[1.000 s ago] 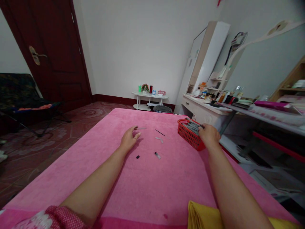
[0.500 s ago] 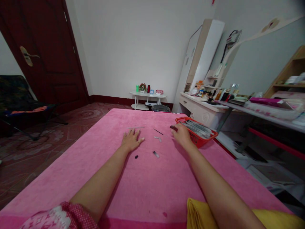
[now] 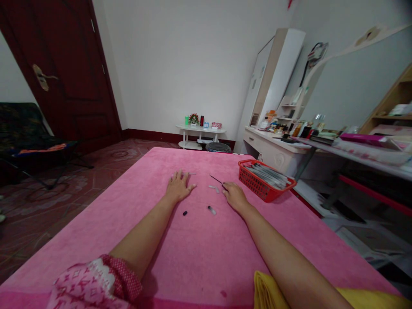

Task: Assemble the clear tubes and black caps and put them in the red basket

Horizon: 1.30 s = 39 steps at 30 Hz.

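Observation:
My left hand [image 3: 179, 187] lies flat on the pink cloth [image 3: 193, 249], fingers spread, its fingertips at a thin pale stick [image 3: 192, 174]. My right hand [image 3: 234, 195] rests on the cloth with curled fingers, its tips touching the near end of a thin dark stick [image 3: 215, 179]. Between the hands lie a small pale piece [image 3: 214, 187], a grey-and-black cap [image 3: 211, 210] and a small black bit [image 3: 185, 213]. A red basket [image 3: 265, 181] of grey sticks stands to the right of my right hand.
The pink cloth covers a wide surface. A yellow cloth [image 3: 270, 292] lies at the near edge. A white dresser [image 3: 273, 148] with bottles stands at the right, a small white table [image 3: 201, 133] by the far wall, and a dark chair [image 3: 28, 141] and door [image 3: 61, 73] on the left.
My right hand left the red basket and moved left and nearer, down to the dark stick. My left hand opened flat and slid forward to the pale stick.

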Available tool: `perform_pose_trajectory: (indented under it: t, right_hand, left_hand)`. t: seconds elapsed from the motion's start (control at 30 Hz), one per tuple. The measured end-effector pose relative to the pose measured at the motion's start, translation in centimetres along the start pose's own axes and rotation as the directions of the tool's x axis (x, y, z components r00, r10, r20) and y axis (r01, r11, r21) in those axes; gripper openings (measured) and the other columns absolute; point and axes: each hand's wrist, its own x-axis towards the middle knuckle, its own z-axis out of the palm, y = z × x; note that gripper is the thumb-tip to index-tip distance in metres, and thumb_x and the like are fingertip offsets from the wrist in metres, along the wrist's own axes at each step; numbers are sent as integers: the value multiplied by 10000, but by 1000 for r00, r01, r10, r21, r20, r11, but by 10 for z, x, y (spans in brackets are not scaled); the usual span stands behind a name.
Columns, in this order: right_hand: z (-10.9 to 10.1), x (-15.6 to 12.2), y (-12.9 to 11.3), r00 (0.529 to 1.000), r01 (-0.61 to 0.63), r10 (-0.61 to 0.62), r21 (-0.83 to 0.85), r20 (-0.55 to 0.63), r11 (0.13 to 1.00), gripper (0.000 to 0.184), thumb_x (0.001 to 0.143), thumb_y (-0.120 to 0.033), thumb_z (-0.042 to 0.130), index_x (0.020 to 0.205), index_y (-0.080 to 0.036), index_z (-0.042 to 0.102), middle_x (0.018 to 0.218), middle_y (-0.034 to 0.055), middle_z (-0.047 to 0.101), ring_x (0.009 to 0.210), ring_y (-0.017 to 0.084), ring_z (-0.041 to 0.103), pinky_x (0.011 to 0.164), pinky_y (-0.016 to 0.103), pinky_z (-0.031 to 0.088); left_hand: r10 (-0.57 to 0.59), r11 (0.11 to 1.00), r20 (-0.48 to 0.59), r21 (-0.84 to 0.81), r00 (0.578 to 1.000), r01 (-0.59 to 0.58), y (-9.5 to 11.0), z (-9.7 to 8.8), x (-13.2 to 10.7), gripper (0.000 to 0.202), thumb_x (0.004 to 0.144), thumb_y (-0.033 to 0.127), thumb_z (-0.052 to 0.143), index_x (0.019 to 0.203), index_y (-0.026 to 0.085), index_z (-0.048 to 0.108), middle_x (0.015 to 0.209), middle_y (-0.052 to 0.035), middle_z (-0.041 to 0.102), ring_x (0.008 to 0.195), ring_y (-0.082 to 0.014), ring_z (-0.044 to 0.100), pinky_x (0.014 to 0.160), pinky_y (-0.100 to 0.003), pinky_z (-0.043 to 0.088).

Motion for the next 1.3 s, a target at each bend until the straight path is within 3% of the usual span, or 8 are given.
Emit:
perform_pose_trajectory:
  t: [0.1,0.23,0.4,0.5,0.67,0.8,0.93,1.3]
  right_hand:
    - [-1,0,-2,999,-29,29,-9,-35,1000,234,833,-185,535,1020,-159,674,1075,92,653,1043,188,547,907,261,371]
    - [-4,-2,1,991,-113,111,-24,-80,993,186,795,-181,571,934,-194,695,989,67,671,990,191,569,833,261,402]
    - [-10,-5,3,968,-210,214,44,-129,977,242,779,-164,570,984,-233,678,956,34,696,895,169,622,749,244,433]
    - [-15,-5,2,970,-180,191,85,-150,980,227,792,-178,551,963,-235,689,982,29,700,910,163,625,759,242,437]
    - [-18,-6,0,982,-163,169,68,-88,984,203,760,-169,570,890,-246,705,923,17,708,874,167,630,715,240,423]
    - [-18,-4,-6,980,-89,120,183,-162,979,190,777,-191,558,905,-213,696,927,31,704,856,164,622,729,242,425]
    - [-19,-4,-17,987,0,40,250,-158,968,171,780,-197,555,860,-211,705,886,28,705,836,168,619,733,245,427]
    - [-23,-8,-27,990,18,20,268,-138,963,175,766,-163,547,819,-214,706,872,24,702,835,169,611,739,243,422]
  left_hand:
    - [29,999,-6,14,1000,-29,0,-2,2,687,836,609,388,1402,223,340,1433,-166,358,1326,-364,280,1039,-552,222]
    - [53,999,-85,9,995,-52,2,-9,-1,520,860,431,464,1314,178,465,1223,-155,518,1132,-285,473,968,-412,349]
    - [42,999,-121,31,992,-39,2,-15,-3,291,844,310,497,1053,207,670,1040,-127,562,1018,-276,491,825,-364,425]
    - [35,999,-134,30,990,-31,2,-15,-4,259,842,275,489,984,225,699,987,-121,572,996,-272,495,804,-365,428]
    - [36,999,-152,12,988,-35,2,-19,-6,221,808,215,510,920,215,701,962,-111,603,970,-264,517,775,-352,433]
    - [112,992,-150,-43,982,-120,3,-22,-8,197,790,166,520,892,214,682,925,-88,651,936,-243,555,811,-341,425]
    - [133,974,-195,-154,972,-164,2,-24,-11,181,801,186,516,900,216,665,919,-71,678,901,-217,592,802,-315,433]
    - [122,958,-230,-226,966,-175,2,-25,-12,165,799,206,517,880,219,660,905,-69,682,888,-222,597,783,-316,440]
